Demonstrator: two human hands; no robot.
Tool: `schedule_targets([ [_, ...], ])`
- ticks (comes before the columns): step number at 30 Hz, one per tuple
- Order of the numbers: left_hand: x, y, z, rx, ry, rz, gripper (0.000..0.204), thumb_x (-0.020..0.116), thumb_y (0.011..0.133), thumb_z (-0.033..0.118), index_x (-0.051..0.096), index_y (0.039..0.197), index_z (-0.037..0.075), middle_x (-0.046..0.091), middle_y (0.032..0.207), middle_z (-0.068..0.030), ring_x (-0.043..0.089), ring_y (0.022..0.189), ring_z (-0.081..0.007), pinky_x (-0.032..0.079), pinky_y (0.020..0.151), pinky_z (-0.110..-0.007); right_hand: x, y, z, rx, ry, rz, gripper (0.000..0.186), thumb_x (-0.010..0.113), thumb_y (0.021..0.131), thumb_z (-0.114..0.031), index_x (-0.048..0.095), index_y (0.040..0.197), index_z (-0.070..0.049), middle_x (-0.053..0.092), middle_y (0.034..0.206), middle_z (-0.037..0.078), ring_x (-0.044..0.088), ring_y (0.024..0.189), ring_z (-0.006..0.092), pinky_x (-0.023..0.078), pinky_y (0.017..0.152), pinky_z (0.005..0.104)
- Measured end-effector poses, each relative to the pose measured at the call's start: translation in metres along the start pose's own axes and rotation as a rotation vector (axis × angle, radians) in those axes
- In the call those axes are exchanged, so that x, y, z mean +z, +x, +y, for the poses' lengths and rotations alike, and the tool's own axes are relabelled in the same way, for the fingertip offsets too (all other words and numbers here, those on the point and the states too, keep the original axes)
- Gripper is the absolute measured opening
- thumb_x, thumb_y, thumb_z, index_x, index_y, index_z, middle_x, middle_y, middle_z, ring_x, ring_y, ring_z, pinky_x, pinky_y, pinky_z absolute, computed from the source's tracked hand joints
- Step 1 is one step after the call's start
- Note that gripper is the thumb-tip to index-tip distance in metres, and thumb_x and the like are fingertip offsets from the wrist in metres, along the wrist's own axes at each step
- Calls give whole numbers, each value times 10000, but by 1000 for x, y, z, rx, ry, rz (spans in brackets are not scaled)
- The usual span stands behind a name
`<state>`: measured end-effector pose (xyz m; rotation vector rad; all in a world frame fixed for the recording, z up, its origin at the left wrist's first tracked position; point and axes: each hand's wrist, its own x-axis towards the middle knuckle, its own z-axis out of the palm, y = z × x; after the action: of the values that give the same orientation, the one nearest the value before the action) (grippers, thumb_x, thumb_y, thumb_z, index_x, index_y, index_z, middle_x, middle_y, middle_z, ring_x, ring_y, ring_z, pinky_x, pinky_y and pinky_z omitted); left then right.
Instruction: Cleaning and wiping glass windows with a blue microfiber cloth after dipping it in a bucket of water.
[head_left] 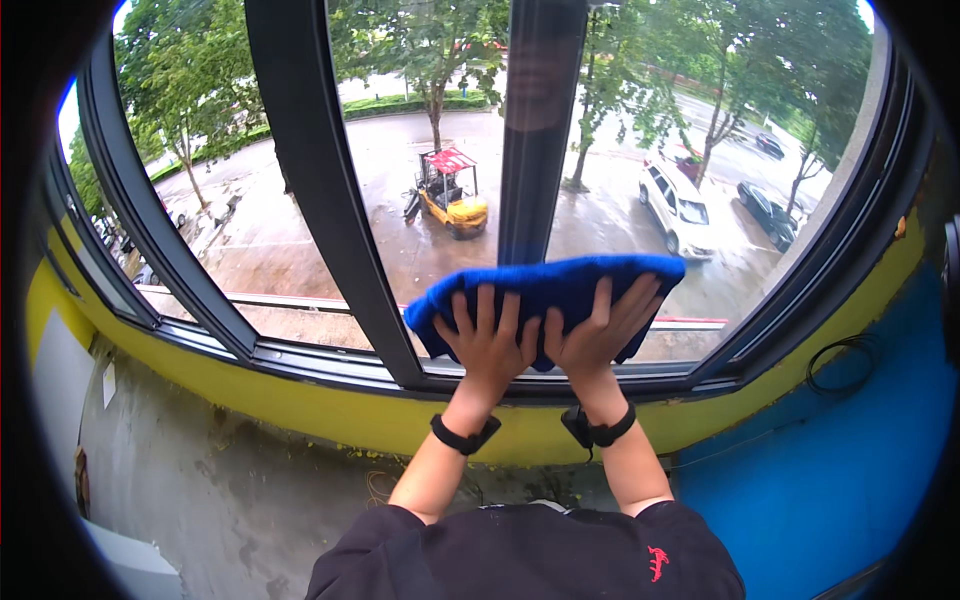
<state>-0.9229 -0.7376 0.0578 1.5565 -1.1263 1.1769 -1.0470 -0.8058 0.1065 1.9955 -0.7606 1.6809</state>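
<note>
Blue cloth (550, 285): beneath both hands, extending past the fingertips; appears to lie against the window pane (430, 255)
Long axis: crosswise, overhanging the outer side of each hand
Left hand (487, 340): fingers spread wide, laid on the cloth's left half
Right hand (590, 340): fingers fanned, laid on the right half; neither hand is visibly nearer
Dark upright bar (322, 200): left of the left hand
Yellow wall strip (560, 425): below both hands
Forklift (455, 200): outdoors, beyond the left hand
</note>
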Motion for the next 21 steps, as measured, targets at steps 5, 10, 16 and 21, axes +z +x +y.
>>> schedule_targets([
  [5,-4,-88,-22,-30,35,-211,573,658,884,416,553,1331,73,424,1471,-267,279,1401,-568,162,1071,-770,18,-100,-9,19,-19,-105,784,631,884,-528,365,1456,-63,244,1491,475,238,1380,671,163,1099,782],
  [10,-2,-85,-15,-21,-36,-236,508,704,842,417,618,1227,97,474,1390,-226,343,1348,-542,181,1033,-777,-1,-121,9,26,-64,-310,907,753,805,-551,350,1457,-66,295,1425,490,309,1325,670,211,1095,773],
  [16,-4,20,30,96,-197,-44,557,720,857,413,574,1356,212,542,1461,-110,429,1368,-412,180,1062,-702,-32,-7,36,7,-12,-94,809,595,954,-490,241,1522,-36,154,1550,450,174,1421,653,153,1145,732],
  [21,-23,160,66,172,-332,73,458,679,900,363,610,1327,212,511,1525,-45,439,1415,-322,206,1101,-678,-40,136,43,-66,-14,217,684,479,1021,-504,321,1450,6,191,1568,411,189,1455,592,128,1163,683],
])
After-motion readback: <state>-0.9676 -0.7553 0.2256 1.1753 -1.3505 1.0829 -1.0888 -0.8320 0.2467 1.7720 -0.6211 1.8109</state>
